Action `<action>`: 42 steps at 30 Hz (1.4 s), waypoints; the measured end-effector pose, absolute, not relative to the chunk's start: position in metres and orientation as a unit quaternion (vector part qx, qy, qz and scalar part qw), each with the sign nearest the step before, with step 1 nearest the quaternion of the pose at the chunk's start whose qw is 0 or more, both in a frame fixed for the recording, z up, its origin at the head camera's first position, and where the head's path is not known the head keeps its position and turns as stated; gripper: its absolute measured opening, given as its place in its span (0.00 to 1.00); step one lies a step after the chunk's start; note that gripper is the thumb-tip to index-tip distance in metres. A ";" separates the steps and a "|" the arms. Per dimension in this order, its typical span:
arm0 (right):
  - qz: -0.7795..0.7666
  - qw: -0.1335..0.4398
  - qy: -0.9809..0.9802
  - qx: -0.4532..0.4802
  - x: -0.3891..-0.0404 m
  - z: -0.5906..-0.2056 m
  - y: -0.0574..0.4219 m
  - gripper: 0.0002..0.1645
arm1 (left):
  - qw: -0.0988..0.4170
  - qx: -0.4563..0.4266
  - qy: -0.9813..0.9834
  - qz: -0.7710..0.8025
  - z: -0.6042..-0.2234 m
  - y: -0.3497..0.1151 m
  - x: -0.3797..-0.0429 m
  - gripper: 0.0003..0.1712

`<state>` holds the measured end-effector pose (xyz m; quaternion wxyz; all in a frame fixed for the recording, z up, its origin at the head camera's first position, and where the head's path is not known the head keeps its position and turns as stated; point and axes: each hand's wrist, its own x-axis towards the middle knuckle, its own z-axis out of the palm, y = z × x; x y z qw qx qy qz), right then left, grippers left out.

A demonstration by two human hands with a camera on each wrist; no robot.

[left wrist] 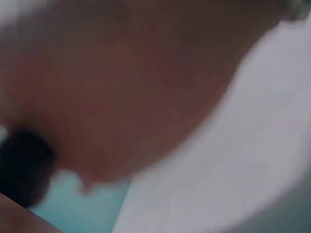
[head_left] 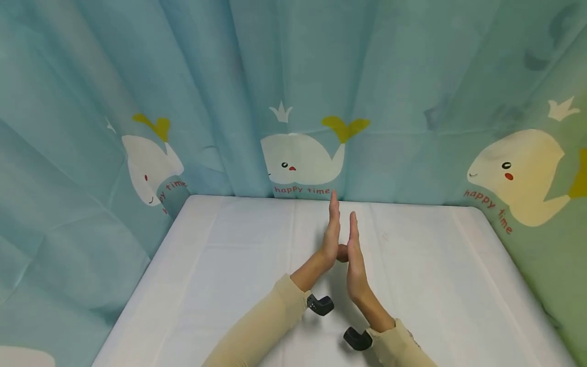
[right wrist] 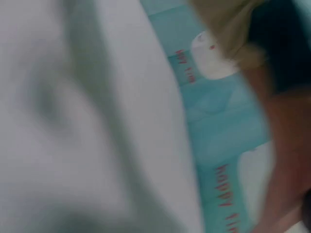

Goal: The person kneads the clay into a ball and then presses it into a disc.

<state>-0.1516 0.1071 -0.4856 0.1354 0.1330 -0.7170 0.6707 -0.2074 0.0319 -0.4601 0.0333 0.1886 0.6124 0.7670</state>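
Observation:
A small brown ball (head_left: 342, 253) sits between the two palms in the head view. My left hand (head_left: 331, 234) stands on edge with straight fingers pointing away, its palm against the ball. Facing it, my right hand (head_left: 355, 265) also has straight fingers and presses from the other side, a little nearer to me. In the left wrist view, blurred skin of the left hand (left wrist: 131, 92) fills much of the picture, and the ball (left wrist: 24, 167) looks like a dark round lump at the left edge. The right wrist view shows part of the ball (right wrist: 307, 208) at its right edge.
Under the hands is a table with a white cover (head_left: 238, 244). A blue-green curtain (head_left: 403, 102) with whale prints hangs along its back and sides. Each beige sleeve (head_left: 261, 321) has a black wrist camera (head_left: 321, 305) at the cuff.

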 end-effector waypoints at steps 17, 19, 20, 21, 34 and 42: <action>0.705 0.118 -0.696 0.062 -0.172 -0.479 0.131 0.34 | 0.062 0.173 0.592 0.785 -0.473 0.047 -0.183 0.35; 0.713 0.110 -0.690 0.060 -0.168 -0.481 0.124 0.34 | 0.039 0.168 0.598 0.783 -0.476 0.047 -0.188 0.34; 0.716 0.107 -0.687 0.061 -0.166 -0.483 0.122 0.34 | 0.031 0.165 0.599 0.783 -0.479 0.047 -0.191 0.34; 0.720 0.105 -0.683 0.063 -0.165 -0.483 0.119 0.35 | 0.031 0.161 0.598 0.785 -0.481 0.047 -0.193 0.34; 0.726 0.123 -0.676 0.023 -0.166 -0.489 0.123 0.34 | 0.060 0.187 0.593 0.781 -0.480 0.051 -0.189 0.34; 0.748 0.106 -0.655 0.021 -0.172 -0.483 0.128 0.39 | 0.093 0.191 0.593 0.777 -0.479 0.041 -0.200 0.35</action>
